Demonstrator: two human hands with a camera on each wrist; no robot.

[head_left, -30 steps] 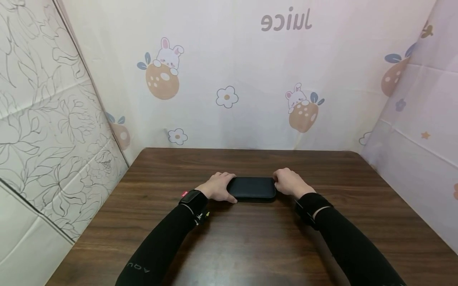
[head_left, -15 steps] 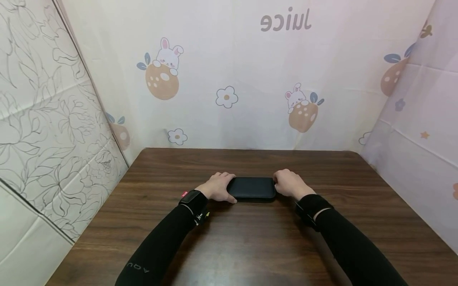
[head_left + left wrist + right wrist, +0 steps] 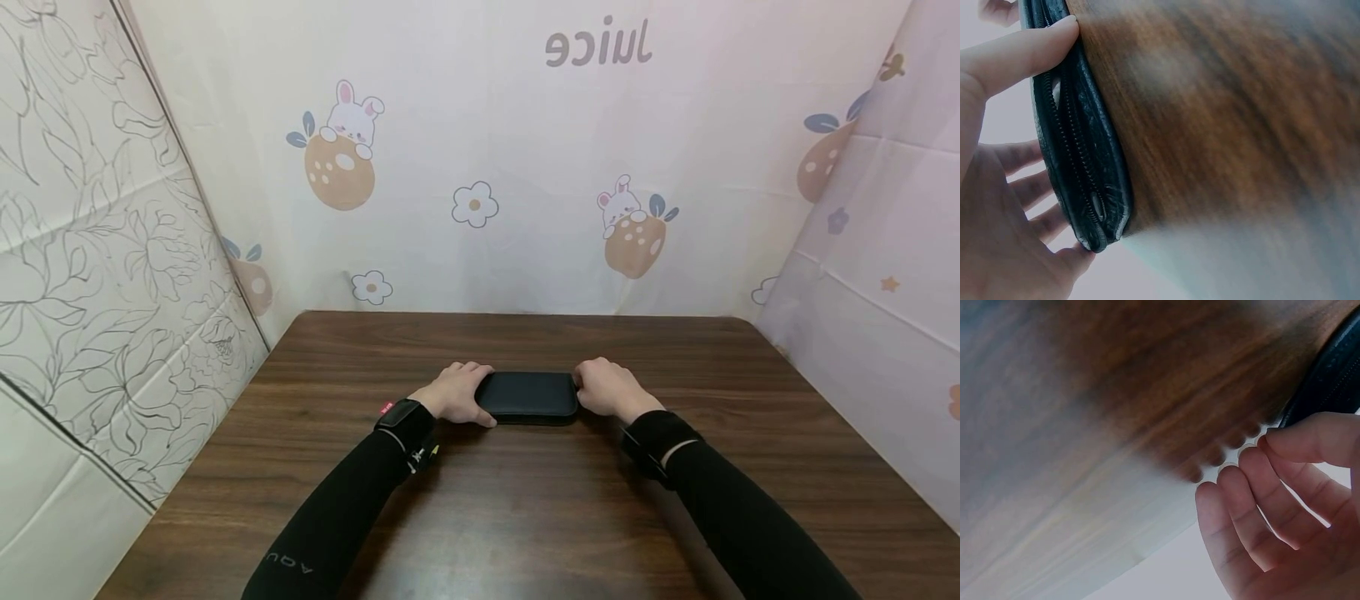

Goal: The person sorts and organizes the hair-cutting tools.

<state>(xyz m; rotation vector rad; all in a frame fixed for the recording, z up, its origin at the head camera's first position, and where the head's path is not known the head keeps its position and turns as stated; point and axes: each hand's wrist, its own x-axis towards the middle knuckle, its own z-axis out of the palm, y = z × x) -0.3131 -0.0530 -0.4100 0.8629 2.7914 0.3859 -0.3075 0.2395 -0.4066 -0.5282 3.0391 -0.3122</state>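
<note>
A black zip wallet (image 3: 528, 394) lies flat on the wooden table (image 3: 487, 500), its long side across. My left hand (image 3: 455, 393) holds its left end, thumb along the near edge and fingers behind. In the left wrist view the wallet's zipper teeth (image 3: 1079, 147) stand parted below the thumb, with something pale in the gap. At the right end, my right hand (image 3: 609, 388) has curled fingers; thumb and index fingertip meet at the wallet's corner (image 3: 1329, 378) in the right wrist view. Whatever lies between those two tips is hidden.
Patterned cloth (image 3: 480, 125) hangs behind the table and along its right side. A white panel with line-drawn flowers (image 3: 112, 275) stands at the left. Both wrists carry black bands (image 3: 408, 429).
My right hand has shifted slightly right and toward me, staying at the wallet's right end. My left hand and the wallet look unmoved.
</note>
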